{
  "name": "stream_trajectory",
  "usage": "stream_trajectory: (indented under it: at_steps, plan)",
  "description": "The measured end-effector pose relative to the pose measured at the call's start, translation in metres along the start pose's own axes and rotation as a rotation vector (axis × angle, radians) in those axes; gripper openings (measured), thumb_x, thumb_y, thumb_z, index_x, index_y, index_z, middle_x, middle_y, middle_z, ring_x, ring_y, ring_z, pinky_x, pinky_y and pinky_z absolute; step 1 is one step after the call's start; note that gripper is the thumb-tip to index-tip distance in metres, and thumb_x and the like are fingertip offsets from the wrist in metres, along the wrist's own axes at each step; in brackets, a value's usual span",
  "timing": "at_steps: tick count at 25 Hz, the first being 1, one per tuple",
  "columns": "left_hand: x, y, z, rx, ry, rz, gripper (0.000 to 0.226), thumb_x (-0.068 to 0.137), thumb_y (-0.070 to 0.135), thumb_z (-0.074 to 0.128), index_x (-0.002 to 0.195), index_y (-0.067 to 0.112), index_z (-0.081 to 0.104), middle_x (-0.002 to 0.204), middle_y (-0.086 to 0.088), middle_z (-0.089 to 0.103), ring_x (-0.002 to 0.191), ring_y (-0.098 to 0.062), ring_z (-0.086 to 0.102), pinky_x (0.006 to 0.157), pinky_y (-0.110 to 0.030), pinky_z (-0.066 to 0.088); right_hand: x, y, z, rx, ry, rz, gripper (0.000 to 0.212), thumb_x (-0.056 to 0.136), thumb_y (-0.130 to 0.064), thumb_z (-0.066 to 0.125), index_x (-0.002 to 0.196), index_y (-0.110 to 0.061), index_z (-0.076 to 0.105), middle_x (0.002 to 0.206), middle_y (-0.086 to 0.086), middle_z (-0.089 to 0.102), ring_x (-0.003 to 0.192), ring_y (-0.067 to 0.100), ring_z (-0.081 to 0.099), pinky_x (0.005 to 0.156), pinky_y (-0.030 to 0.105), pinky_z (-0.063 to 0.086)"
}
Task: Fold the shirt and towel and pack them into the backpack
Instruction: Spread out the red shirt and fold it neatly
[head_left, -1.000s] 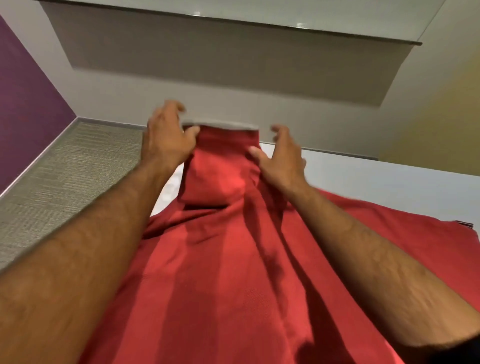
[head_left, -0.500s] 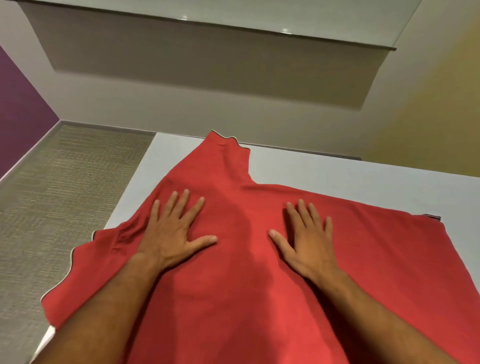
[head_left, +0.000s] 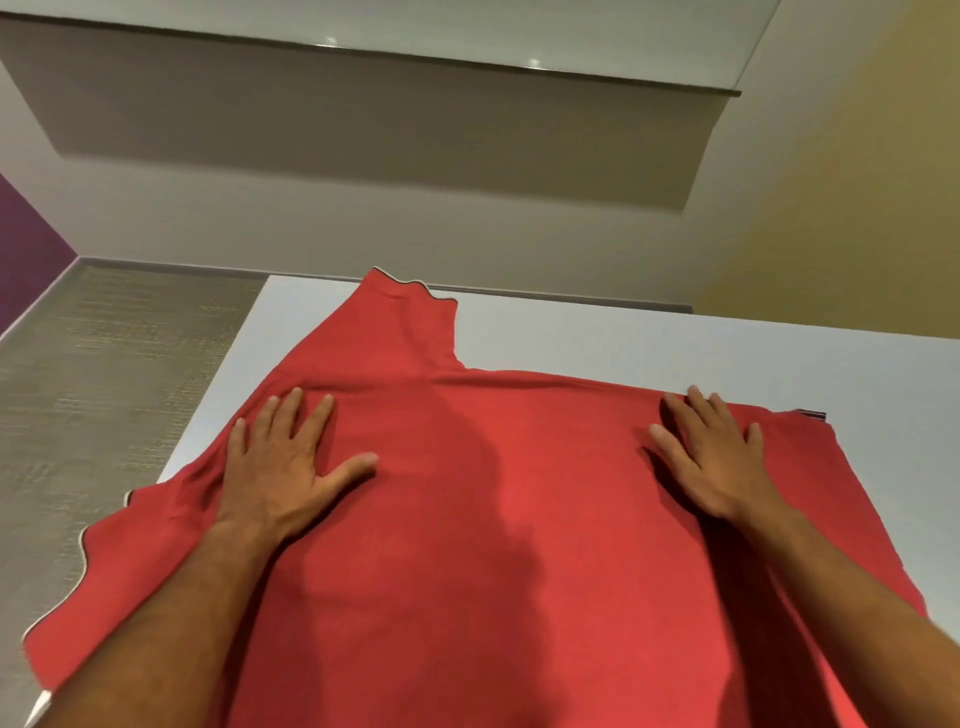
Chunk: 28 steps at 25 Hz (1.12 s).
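Currently, the red shirt (head_left: 498, 519) is laid flat on the white table (head_left: 675, 343), covering most of it, with one edge draped past the table's left side. It is pinned by the left hand (head_left: 283, 467) and the right hand (head_left: 714, 460), fingers straight and spread, palms down, probably so that creases are pressed out before folding. One sleeve is pointed toward the table's far edge; the long axis appears to be laid across the table.

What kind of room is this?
Probably an office or meeting room: a plain white table, grey carpet, and painted walls. A red shirt lies spread on the table.
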<state>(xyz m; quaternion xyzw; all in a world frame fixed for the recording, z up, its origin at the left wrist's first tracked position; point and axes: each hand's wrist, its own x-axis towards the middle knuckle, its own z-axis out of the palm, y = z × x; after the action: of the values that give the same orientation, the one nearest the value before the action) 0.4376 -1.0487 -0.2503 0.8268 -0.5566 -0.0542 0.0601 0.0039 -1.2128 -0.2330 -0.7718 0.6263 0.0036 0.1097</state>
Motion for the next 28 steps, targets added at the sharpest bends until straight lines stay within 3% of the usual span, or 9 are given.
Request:
stream_trajectory:
  at_steps: [3,5,7,11,13,16,20,25,28]
  plan:
    - [0.031,0.019,-0.009,-0.055,0.243,0.16,0.056,0.092,0.054,0.031,0.125,0.019,0.061,0.132,-0.006,0.058,0.122,-0.03,0.049,0.098,-0.051,0.039,0.002,0.048,-0.013,-0.034,0.165,0.046,0.056,0.089,-0.035,0.037,0.142,-0.018,0.046,0.153,0.013,0.039,0.142,0.036,0.03,0.111,0.061,0.027]
    - [0.062,0.043,-0.018,-0.02,0.21,0.364,0.048,0.093,0.039,0.033,0.127,0.02,0.061,0.132,-0.004,0.062,0.119,-0.032,0.053,0.092,-0.049,0.043,0.007,0.075,-0.02,-0.12,0.132,0.057,0.066,0.072,-0.01,0.056,0.137,-0.015,0.052,0.148,0.017,0.045,0.137,0.039,0.039,0.107,0.059,0.034]
    - [0.087,0.067,-0.023,0.059,0.14,0.476,0.043,0.094,0.027,0.042,0.134,0.024,0.056,0.14,0.002,0.056,0.127,-0.03,0.048,0.095,-0.047,0.039,0.012,0.091,-0.024,-0.147,0.089,0.038,0.07,0.07,0.002,0.06,0.137,-0.017,0.053,0.147,0.016,0.046,0.134,0.039,0.041,0.105,0.057,0.039]
    - [0.124,0.103,-0.021,0.2,-0.037,0.531,0.055,0.098,0.017,0.048,0.148,0.034,0.034,0.156,0.015,0.033,0.144,-0.021,0.027,0.109,-0.043,0.023,0.024,0.101,-0.03,-0.227,0.061,0.0,0.07,0.074,0.001,0.055,0.139,-0.025,0.051,0.142,0.005,0.053,0.127,0.037,0.044,0.092,0.049,0.04]
    - [0.133,0.113,-0.017,0.23,-0.112,0.544,0.048,0.099,0.025,0.049,0.143,0.038,0.038,0.149,0.014,0.042,0.142,-0.018,0.027,0.112,-0.043,0.015,0.034,0.105,-0.034,-0.242,0.116,0.01,0.055,0.079,-0.001,0.056,0.128,-0.025,0.06,0.126,0.007,0.062,0.117,0.037,0.048,0.088,0.047,0.038]
    - [0.137,0.12,-0.011,0.272,-0.027,0.584,0.026,0.096,0.033,0.054,0.122,0.034,0.057,0.123,0.008,0.058,0.122,-0.021,0.042,0.107,-0.043,0.019,0.045,0.112,-0.041,-0.241,0.114,-0.014,0.032,0.083,-0.005,0.062,0.111,-0.018,0.069,0.106,0.011,0.065,0.101,0.038,0.053,0.082,0.044,0.042]
    - [0.14,0.113,-0.012,0.319,0.162,0.545,0.007,0.089,0.025,0.064,0.095,0.022,0.067,0.1,-0.002,0.065,0.102,-0.03,0.05,0.097,-0.048,0.031,0.052,0.111,-0.045,-0.206,0.087,-0.09,0.027,0.079,0.002,0.062,0.1,-0.012,0.07,0.096,0.012,0.061,0.089,0.036,0.056,0.07,0.04,0.048]
    - [0.133,0.108,-0.017,0.34,0.191,0.414,0.027,0.092,0.029,0.061,0.117,0.02,0.065,0.106,-0.007,0.067,0.106,-0.033,0.05,0.097,-0.048,0.029,0.067,0.099,-0.055,-0.335,0.179,-0.066,0.013,0.078,-0.006,0.065,0.091,-0.009,0.067,0.083,0.018,0.067,0.08,0.039,0.057,0.064,0.038,0.041]
    - [0.13,0.1,-0.023,0.354,0.203,0.343,0.025,0.095,0.032,0.055,0.115,0.023,0.065,0.111,-0.005,0.066,0.108,-0.031,0.049,0.098,-0.047,0.029,0.074,0.088,-0.055,-0.364,0.206,-0.093,0.013,0.077,-0.004,0.062,0.09,-0.007,0.065,0.084,0.017,0.062,0.08,0.039,0.056,0.063,0.036,0.036]
